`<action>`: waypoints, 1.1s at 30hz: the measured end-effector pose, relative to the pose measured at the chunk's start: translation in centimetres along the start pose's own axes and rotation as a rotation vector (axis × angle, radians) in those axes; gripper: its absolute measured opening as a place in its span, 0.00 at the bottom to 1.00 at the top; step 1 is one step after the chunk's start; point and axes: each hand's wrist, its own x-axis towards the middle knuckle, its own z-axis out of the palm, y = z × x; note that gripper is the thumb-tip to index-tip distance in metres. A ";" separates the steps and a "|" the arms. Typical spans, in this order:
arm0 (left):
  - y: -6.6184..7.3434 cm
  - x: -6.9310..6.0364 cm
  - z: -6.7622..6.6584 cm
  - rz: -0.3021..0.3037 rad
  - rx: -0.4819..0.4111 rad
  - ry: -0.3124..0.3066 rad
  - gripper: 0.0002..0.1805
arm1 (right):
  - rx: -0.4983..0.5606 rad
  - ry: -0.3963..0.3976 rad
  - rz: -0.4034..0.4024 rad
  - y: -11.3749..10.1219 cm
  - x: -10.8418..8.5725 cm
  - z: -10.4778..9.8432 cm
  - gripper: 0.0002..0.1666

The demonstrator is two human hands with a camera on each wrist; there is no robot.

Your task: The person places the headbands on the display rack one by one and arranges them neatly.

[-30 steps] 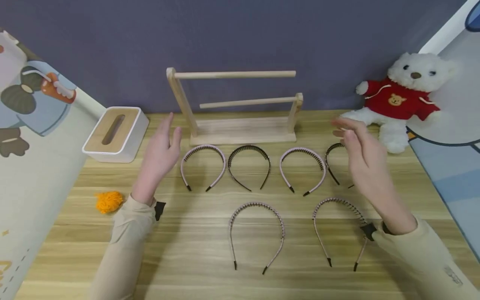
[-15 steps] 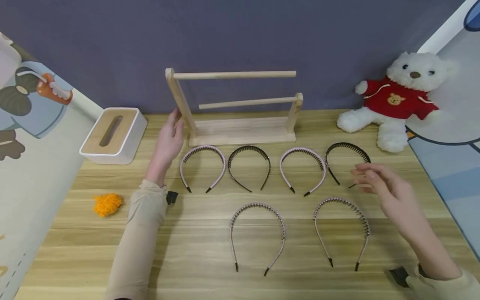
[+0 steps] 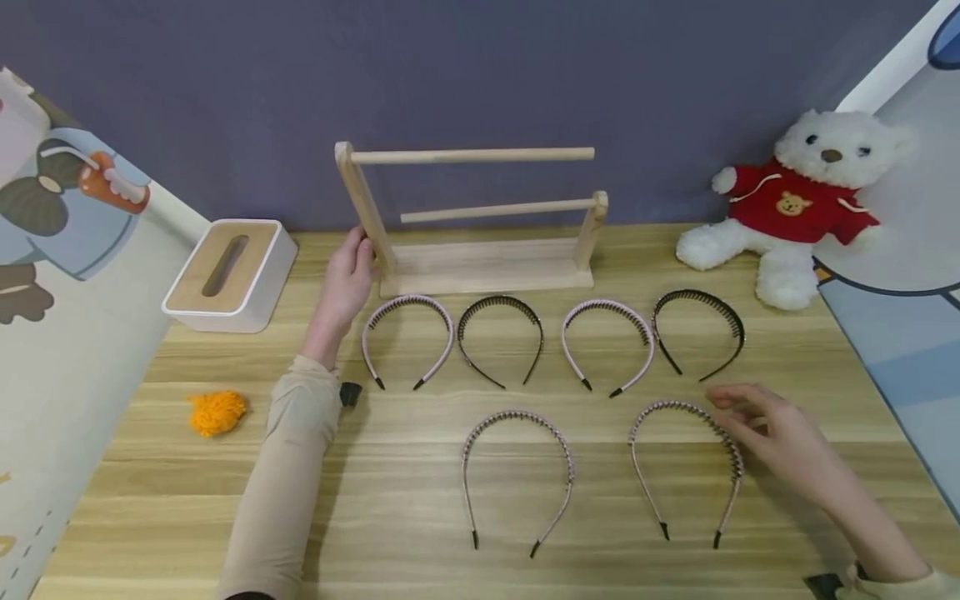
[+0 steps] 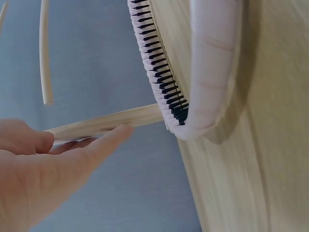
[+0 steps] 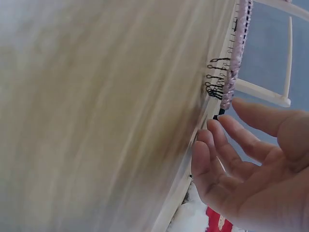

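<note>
My left hand [image 3: 347,279] is at the left post of a pale wooden rack [image 3: 487,262], its thumb on the near side and its fingers reaching behind. In the left wrist view the hand [image 4: 63,169] holds this post [image 4: 111,121] between thumb and fingers. My right hand [image 3: 780,437] hovers with loosely bent fingers at the right side of the front right headband [image 3: 686,406]. In the right wrist view the thumb and index fingertip lie close to the beaded pink headband [image 5: 235,63]; the hand [image 5: 256,159] shows no firm hold.
Behind lie a pink headband [image 3: 408,300], a black one [image 3: 501,300], another pink one [image 3: 607,306] and another black one [image 3: 701,296]. A beaded headband [image 3: 517,415] lies front centre. Around them are a tissue box [image 3: 232,275], orange pompom [image 3: 216,412] and teddy bear [image 3: 795,200].
My left hand has moved right, from beside the rack onto its left post. My right hand has come toward me, from above the back right black headband down to the front right headband.
</note>
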 end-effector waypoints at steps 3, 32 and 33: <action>0.0 0.0 0.2 -0.002 0.000 0.012 0.28 | -0.008 0.003 -0.005 0.2 0.1 0.0 0.21; -0.2 0.3 0.7 -0.003 0.014 0.081 0.27 | -0.077 -0.118 0.052 -0.7 0.9 0.0 0.10; -0.2 0.2 0.7 -0.003 0.016 0.082 0.27 | -0.075 -0.119 0.048 -0.7 0.9 0.0 0.10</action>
